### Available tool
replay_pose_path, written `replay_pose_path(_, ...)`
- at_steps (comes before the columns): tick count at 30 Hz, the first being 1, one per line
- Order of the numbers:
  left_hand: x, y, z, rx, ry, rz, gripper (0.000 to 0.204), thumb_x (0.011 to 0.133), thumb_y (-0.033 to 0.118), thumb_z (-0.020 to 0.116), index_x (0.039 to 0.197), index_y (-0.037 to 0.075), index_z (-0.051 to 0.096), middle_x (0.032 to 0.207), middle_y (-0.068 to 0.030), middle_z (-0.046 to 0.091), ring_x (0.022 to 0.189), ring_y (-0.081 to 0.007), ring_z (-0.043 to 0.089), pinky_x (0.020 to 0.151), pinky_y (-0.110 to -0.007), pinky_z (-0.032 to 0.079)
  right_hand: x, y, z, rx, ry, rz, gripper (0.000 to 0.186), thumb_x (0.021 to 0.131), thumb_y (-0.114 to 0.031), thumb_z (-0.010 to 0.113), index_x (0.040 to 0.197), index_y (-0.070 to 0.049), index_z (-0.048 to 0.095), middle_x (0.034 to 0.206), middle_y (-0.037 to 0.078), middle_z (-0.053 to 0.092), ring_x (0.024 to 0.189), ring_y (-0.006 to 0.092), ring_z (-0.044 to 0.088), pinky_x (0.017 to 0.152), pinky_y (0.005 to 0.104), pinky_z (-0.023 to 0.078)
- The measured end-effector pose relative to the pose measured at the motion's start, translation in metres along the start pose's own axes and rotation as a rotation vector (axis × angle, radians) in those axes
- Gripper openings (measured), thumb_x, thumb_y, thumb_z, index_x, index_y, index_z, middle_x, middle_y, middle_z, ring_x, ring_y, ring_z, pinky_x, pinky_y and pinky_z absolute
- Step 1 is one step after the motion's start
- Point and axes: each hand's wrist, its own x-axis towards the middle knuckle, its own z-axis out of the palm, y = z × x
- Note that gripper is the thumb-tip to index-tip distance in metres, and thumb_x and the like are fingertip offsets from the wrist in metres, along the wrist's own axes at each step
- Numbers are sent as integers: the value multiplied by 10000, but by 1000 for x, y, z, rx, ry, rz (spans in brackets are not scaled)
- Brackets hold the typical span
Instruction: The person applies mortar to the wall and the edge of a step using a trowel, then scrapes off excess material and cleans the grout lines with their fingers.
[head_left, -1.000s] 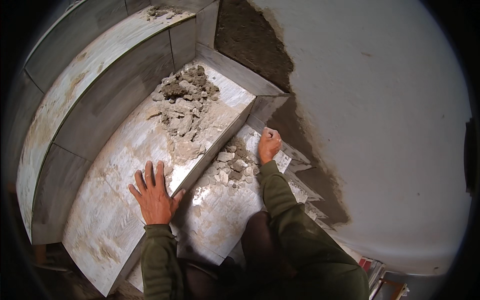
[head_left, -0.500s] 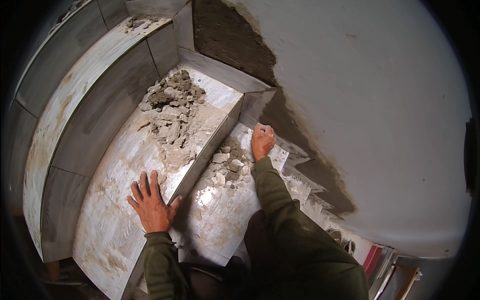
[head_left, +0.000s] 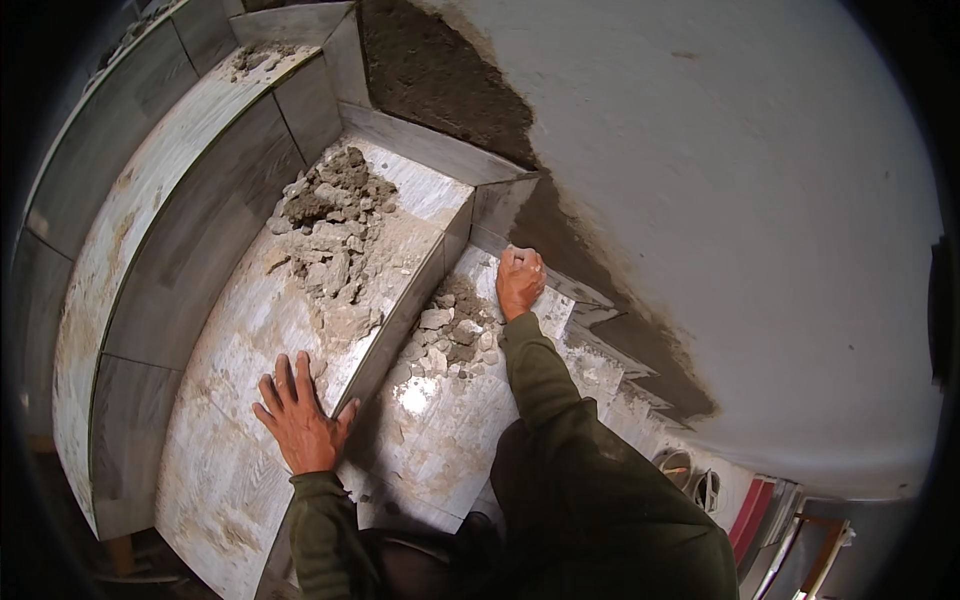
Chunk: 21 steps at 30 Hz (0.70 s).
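Observation:
My left hand (head_left: 300, 415) rests with fingers spread on a dusty tiled stair tread (head_left: 205, 470), its thumb at the front edge. My right hand (head_left: 520, 278) is closed at the wall end of the step below, next to the tile skirting (head_left: 500, 205); what it grips, if anything, is hidden. A heap of broken mortar (head_left: 335, 220) lies on the tread beyond my left hand. A smaller pile of rubble (head_left: 448, 335) lies on the lower step, just left of my right hand.
Curved higher steps (head_left: 145, 200) rise at the left, with crumbs (head_left: 260, 60) on one. A white wall (head_left: 730, 220) with a rough dark mortar band (head_left: 440, 80) runs along the right, above stepped skirting. At lower right are round containers (head_left: 675, 468) and long red and metal pieces (head_left: 750, 515).
The view has shifted, so the stairs sit further left and more items show at lower right. My left hand stays spread on the tread; my closed right hand appears slightly lower against the skirting.

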Motion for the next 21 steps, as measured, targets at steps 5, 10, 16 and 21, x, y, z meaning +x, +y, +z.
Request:
replay_pose_path(5, 0, 0, 1, -1, 3, 2, 998, 625, 419, 815, 1449, 202, 295, 1496, -66, 272, 1349, -391, 246, 1057, -629, 216, 0, -2, -2, 4, -11, 18, 184, 796, -214, 648, 745, -49, 586, 794, 135, 627, 707, 368, 599, 625, 471, 453)
replay_pose_path(10, 0, 0, 0, -8, -5, -10, 992, 623, 418, 817, 1444, 205, 302, 1489, -68, 279, 1349, -389, 248, 1060, -623, 215, 0, -2, -4, 25, -27, 30, 188, 797, -210, 648, 743, -43, 581, 797, 135, 627, 711, 366, 597, 626, 473, 449)
replay_pose_path(16, 1, 0, 2, -2, 1, -7, 1001, 618, 412, 821, 1445, 203, 298, 1492, -66, 272, 1349, -387, 248, 1059, -618, 218, 1, -3, -4, -9, 6, -2, 197, 793, -212, 655, 733, -41, 576, 778, 131, 623, 706, 360, 597, 622, 466, 452)
replay_pose_path(21, 1, 1, 1, -5, -2, -10, 1001, 618, 402, 825, 1445, 200, 298, 1488, -74, 280, 1349, -388, 247, 1061, -612, 217, 1, -1, -4, 21, -5, 46, 206, 791, -219, 655, 720, -45, 573, 785, 135, 632, 711, 361, 605, 624, 464, 460)
